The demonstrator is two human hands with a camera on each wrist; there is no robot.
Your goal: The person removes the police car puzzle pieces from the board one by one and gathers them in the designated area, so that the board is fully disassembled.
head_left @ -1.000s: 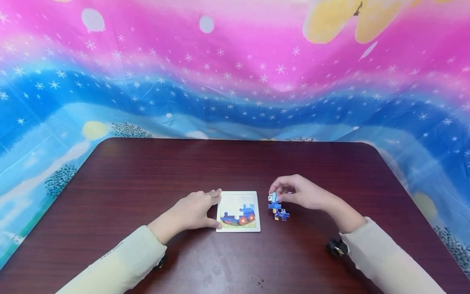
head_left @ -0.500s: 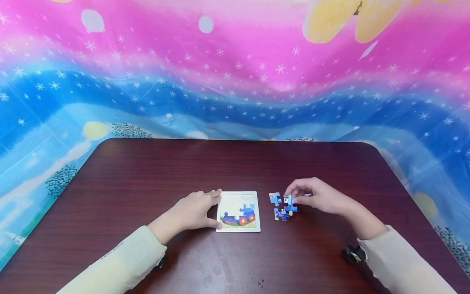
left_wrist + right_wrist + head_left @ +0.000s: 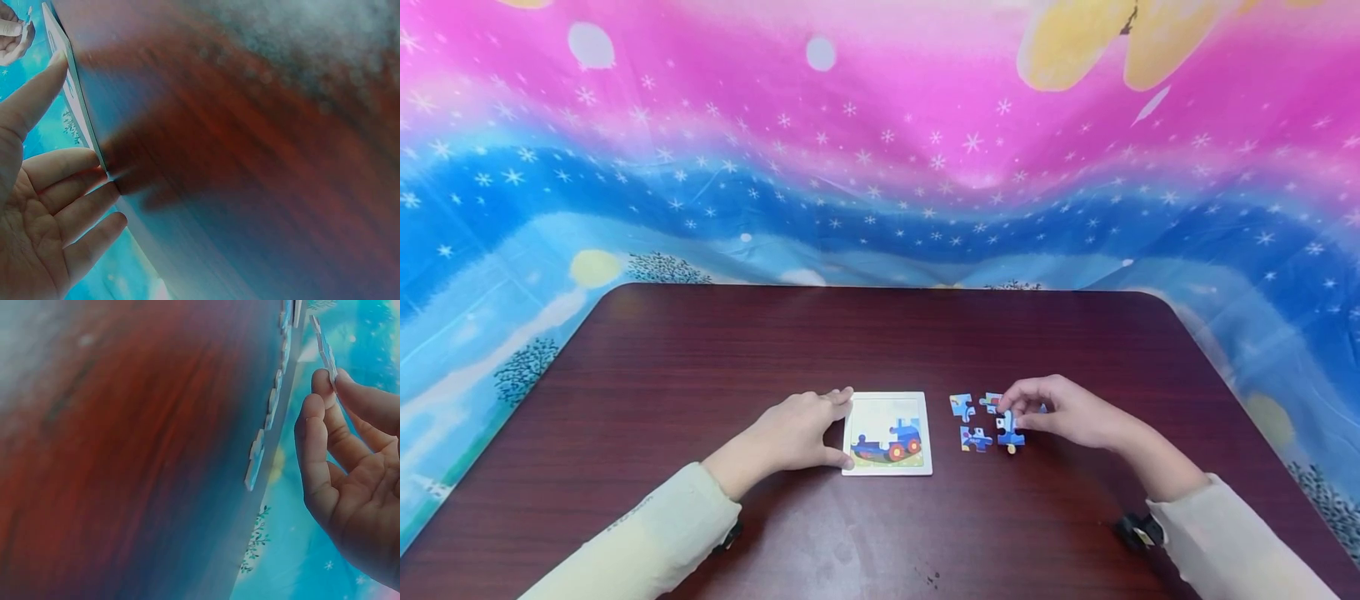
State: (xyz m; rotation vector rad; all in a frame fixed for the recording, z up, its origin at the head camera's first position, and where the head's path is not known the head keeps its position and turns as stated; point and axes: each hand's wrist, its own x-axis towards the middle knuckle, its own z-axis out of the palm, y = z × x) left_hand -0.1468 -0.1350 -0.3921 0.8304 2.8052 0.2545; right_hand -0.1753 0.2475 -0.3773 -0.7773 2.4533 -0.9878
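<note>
Held piece: a thin, flat puzzle piece [image 3: 1011, 432] with knobbed, wavy edges, printed blue and white with a rounded yellow tab, raised just over the counter to the right of the frame.
Right hand: the right hand [image 3: 1067, 410] pinches that piece between thumb and fingertips, the other fingers bent.
Loose pieces: beside it lie a pale-blue piece [image 3: 960, 406] with notched sides, a darker blue piece [image 3: 976, 439] nearer the wearer, and a red-and-green-marked piece [image 3: 991, 402] partly behind the fingers.
Frame: a square, shallow puzzle frame [image 3: 887, 471] with a smooth, pale rim, flat on the counter; a blue engine with round red wheels fills its lower part, plain white above.
Left hand: the left hand [image 3: 790, 429] is spread, fingers fairly straight, thumb touching the frame's near left corner and fingertips at the far one.
Counter: a dark reddish-brown counter [image 3: 775, 333], wood-grained, softly glossy, with rounded far corners.
Sleeves: pale, softly creased cloth sleeves [image 3: 647, 525] on both forearms.
Backdrop: a rippling cloth backdrop [image 3: 880, 150], pink and blue, printed with white snowflakes.
</note>
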